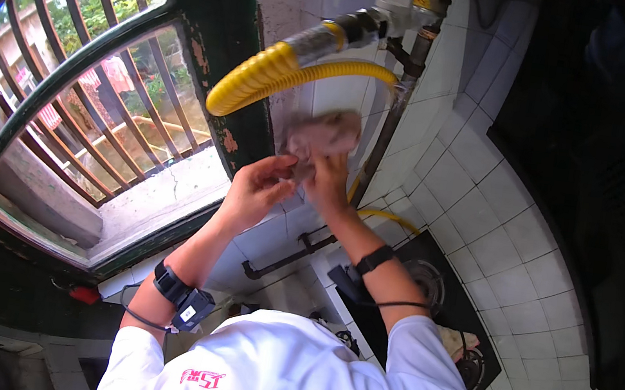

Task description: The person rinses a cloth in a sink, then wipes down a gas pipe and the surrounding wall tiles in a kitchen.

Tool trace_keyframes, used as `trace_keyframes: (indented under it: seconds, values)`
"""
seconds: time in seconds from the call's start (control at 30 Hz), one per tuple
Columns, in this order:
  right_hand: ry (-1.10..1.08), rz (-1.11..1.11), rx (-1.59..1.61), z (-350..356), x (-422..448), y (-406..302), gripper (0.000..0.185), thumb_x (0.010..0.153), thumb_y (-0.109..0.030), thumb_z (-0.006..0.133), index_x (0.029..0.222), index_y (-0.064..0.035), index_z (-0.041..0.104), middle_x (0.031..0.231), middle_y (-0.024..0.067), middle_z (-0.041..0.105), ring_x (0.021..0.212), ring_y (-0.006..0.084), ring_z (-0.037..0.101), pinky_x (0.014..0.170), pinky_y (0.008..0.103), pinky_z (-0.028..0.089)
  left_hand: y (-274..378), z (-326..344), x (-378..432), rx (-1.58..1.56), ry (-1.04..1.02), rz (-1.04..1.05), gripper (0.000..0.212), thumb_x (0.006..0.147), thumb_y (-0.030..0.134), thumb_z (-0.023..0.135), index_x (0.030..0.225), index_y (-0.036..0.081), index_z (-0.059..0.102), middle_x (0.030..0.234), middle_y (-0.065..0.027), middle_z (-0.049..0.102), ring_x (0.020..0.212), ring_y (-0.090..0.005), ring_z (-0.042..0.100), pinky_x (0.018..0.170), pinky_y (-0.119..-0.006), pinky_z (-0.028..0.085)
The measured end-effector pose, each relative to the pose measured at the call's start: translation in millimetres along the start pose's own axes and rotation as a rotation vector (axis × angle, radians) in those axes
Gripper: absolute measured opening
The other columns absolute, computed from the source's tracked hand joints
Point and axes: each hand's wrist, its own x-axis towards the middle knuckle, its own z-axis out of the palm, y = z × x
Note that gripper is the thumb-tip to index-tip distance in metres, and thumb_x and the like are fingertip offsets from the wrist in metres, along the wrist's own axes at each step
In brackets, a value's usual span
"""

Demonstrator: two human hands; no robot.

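A crumpled, damp-looking pinkish-grey cloth (329, 133) is in my right hand (326, 182), raised against the wall tiles beside the window frame; it is blurred. Just to its left is my left hand (257, 188), with thumb and fingers apart and curled. Its fingertips are close to the lower end of the cloth, and I cannot tell whether they touch it. Above both hands loops a yellow corrugated gas hose (257, 78), joined to a metal fitting with a pale valve body (393, 7). A dark vertical pipe (396, 123) runs right of the cloth.
On the left is a window with a dark green, peeling frame (224, 142) and metal bars (76, 81). A black gas stove (409, 249) lies below my right arm, with another cloth (456, 341) on it. A dark overhanging edge (545, 225) curves along the right.
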Motion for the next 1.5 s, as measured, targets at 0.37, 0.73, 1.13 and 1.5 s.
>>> trace_keyframes:
  seconds: [0.37, 0.73, 1.13, 1.5]
  values:
    - [-0.181, 0.024, -0.239, 3.9, 75.3, -33.2, 0.064, 0.084, -0.018, 0.083, 0.147, -0.0133, 0.070, 0.151, 0.0254, 0.060, 0.141, 0.0546, 0.052, 0.120, 0.0662, 0.041, -13.9, -23.0, -1.2, -0.073, 0.013, 0.125, 0.058, 0.109, 0.006, 0.076, 0.162, -0.002, 0.056, 0.133, -0.0079, 0.074, 0.110, -0.0103, 0.073, 0.096, -0.026, 0.060]
    - [-0.171, 0.229, 0.041, -6.0, 76.7, -81.8, 0.040, 0.113, -0.034, 0.066, 0.137, -0.0018, 0.068, 0.133, 0.0281, 0.067, 0.127, 0.0521, 0.060, 0.111, 0.0605, 0.046, 4.4, -27.7, 8.4, -0.118, 0.015, 0.329, 0.057, 0.114, 0.012, 0.065, 0.168, -0.001, 0.052, 0.152, -0.0121, 0.064, 0.136, -0.0191, 0.064, 0.111, -0.033, 0.055]
    - [-0.418, 0.048, 0.009, -64.6, 20.5, -187.7, 0.073, 0.104, -0.020, 0.077, 0.168, 0.0037, 0.051, 0.160, 0.0277, 0.059, 0.149, 0.0420, 0.058, 0.125, 0.0478, 0.045, 32.8, -24.8, -28.2, -0.599, -0.147, 0.327, 0.036, 0.118, 0.029, 0.057, 0.140, 0.003, 0.068, 0.132, -0.0077, 0.072, 0.119, -0.0157, 0.063, 0.109, -0.034, 0.050]
    - [-0.319, 0.379, 0.477, -77.0, -9.4, -187.9, 0.091, 0.105, -0.021, 0.078, 0.177, 0.0043, 0.029, 0.177, 0.0272, 0.040, 0.164, 0.0366, 0.043, 0.128, 0.0462, 0.044, 26.0, -17.7, -1.8, -0.259, 0.074, 0.656, 0.029, 0.114, 0.014, 0.066, 0.138, 0.000, 0.071, 0.130, -0.0077, 0.074, 0.118, -0.0164, 0.068, 0.107, -0.033, 0.055]
